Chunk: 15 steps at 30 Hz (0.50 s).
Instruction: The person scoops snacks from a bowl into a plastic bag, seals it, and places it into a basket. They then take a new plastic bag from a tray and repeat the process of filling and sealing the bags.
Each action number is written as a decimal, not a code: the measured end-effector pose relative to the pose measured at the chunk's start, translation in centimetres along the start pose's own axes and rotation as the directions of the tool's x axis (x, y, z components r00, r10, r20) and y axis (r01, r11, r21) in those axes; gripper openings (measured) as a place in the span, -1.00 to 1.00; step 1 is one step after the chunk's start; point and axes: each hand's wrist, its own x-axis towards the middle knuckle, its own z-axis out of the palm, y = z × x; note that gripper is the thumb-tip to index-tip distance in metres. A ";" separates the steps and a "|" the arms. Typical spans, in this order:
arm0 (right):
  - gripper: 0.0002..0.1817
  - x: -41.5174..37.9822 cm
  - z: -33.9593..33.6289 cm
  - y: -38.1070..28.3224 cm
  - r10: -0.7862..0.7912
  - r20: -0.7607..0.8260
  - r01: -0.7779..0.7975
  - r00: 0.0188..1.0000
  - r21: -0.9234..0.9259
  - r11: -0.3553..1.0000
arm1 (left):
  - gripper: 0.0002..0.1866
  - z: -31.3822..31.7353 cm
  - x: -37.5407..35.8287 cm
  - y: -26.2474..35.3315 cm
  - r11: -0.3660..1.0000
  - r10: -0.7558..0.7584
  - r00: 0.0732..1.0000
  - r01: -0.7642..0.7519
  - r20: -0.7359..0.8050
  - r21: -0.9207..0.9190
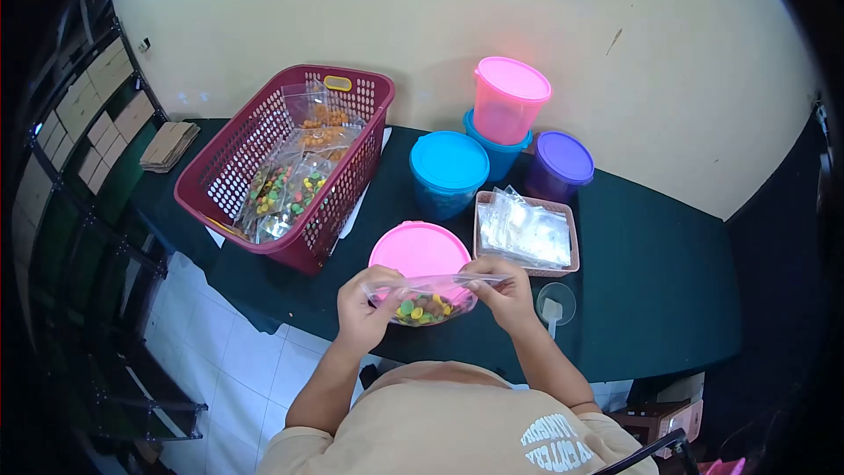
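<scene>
Basket (230,178) left — tubs (448,171) right.

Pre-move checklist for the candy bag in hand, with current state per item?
1. Both hands on bag: left hand and right hand pinch the candy bag at its top corners: ok.
2. Bag holds candies: ok.
3. Zip strip fully shut: cannot tell.
4. Pink-lidded tub closed under the bag: ok.
5. Red basket of filled bags on the table: ok.
6. Tray of empty bags beside right hand: ok.
</scene>
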 end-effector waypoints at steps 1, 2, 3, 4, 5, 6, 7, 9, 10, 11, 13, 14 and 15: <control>-0.91 0.0 0.1 0.1 0.014 -0.004 -0.014 1.000 0.018 1.000 | -0.97 0.2 0.0 -0.1 0.997 0.070 0.998 -0.070 -0.002 0.026; -0.91 0.0 0.2 0.2 0.027 -0.010 -0.026 1.000 0.037 0.999 | -0.97 0.3 -0.1 -0.1 0.997 0.071 0.997 -0.071 0.002 0.026; -0.91 0.0 0.2 0.1 0.026 -0.015 -0.025 1.000 0.037 0.999 | -0.97 0.4 -0.2 -0.1 0.996 0.086 0.996 -0.086 -0.003 0.037; -0.91 -0.2 0.2 -0.1 0.004 -0.003 -0.004 1.000 0.008 1.000 | -0.97 0.5 -0.3 -0.1 0.994 0.100 0.995 -0.099 -0.010 0.048; -0.92 -0.2 0.2 -0.2 -0.017 0.010 0.017 1.000 -0.022 1.000 | -0.97 0.5 -0.3 -0.2 0.994 0.099 0.995 -0.099 -0.006 0.046; -0.92 -0.3 0.2 -0.2 -0.017 0.006 0.017 1.000 -0.023 1.000 | -0.98 0.6 -0.3 -0.2 0.996 0.081 0.997 -0.080 -0.015 0.044; -0.92 -0.4 0.2 -0.2 -0.036 -0.007 0.036 0.999 -0.015 0.999 | -0.97 0.7 -0.3 -0.2 0.997 0.062 0.998 -0.061 -0.024 0.041; -0.93 -0.6 0.5 -0.5 -0.053 -0.020 0.053 0.998 -0.007 0.999 | -0.96 0.8 -0.4 0.0 0.999 -0.015 0.999 0.016 0.030 -0.040; -0.93 -0.6 0.7 -1.0 -0.005 -0.014 0.005 1.000 0.039 0.999 | -0.94 0.8 -0.4 0.2 0.989 -0.085 0.993 0.094 0.085 -0.113; -0.91 -0.6 0.9 -1.3 0.043 -0.005 -0.042 0.999 0.084 0.996 | -0.94 0.9 -0.4 0.3 0.989 -0.085 0.993 0.095 0.085 -0.113; -0.91 -0.5 0.7 -1.0 0.093 0.077 -0.105 0.993 0.174 0.979 | -0.87 1.3 -0.4 0.4 0.986 -0.124 0.989 0.131 0.076 -0.100; -0.88 -0.6 0.6 -0.8 0.133 0.160 -0.171 0.978 0.257 0.951 | -0.87 1.5 -0.6 0.4 0.986 -0.125 0.989 0.132 0.077 -0.101; -0.88 -0.7 0.7 -0.8 0.134 0.158 -0.172 0.978 0.257 0.951 | -0.87 1.7 -0.8 0.3 0.976 -0.169 0.984 0.175 0.057 -0.129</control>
